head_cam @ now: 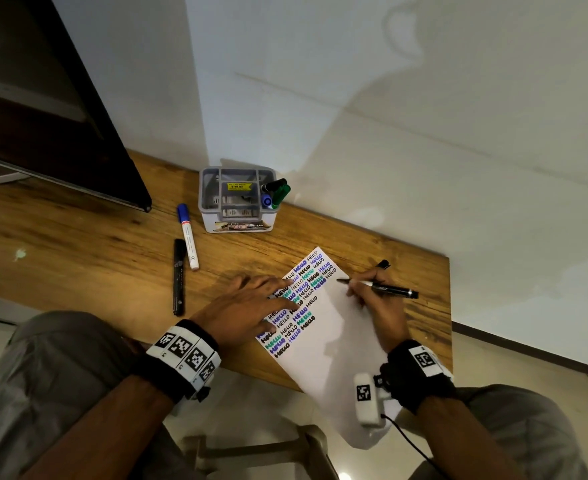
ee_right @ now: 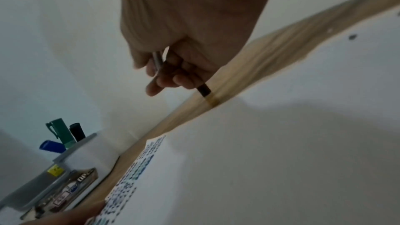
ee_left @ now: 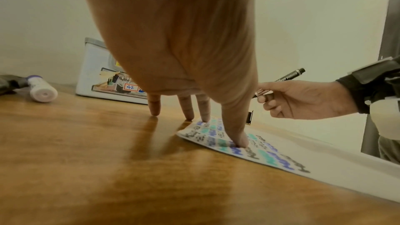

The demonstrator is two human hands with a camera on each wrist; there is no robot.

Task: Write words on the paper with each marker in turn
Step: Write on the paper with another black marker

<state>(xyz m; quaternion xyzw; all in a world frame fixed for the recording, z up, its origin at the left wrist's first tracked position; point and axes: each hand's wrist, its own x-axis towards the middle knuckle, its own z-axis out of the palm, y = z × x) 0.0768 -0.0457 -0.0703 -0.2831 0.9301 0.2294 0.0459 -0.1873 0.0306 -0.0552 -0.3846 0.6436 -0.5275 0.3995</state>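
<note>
A: Why is the white sheet of paper (head_cam: 334, 327), rows of coloured words down its left side, pinned by the left hand (head_cam: 251, 303)?

B: It is steadied on the wooden bench (head_cam: 77, 244) by straight, spread fingers (ee_left: 239, 136), so that it presumably cannot slide while the slim black marker pen (head_cam: 386, 289) is pinched in the right hand (head_cam: 375, 299), tip at the blank column.

A: What is added by the wrist views?

B: A black cap (ee_right: 204, 90), tucked under the curled fingers, is shown plainly only from the right wrist.
</note>
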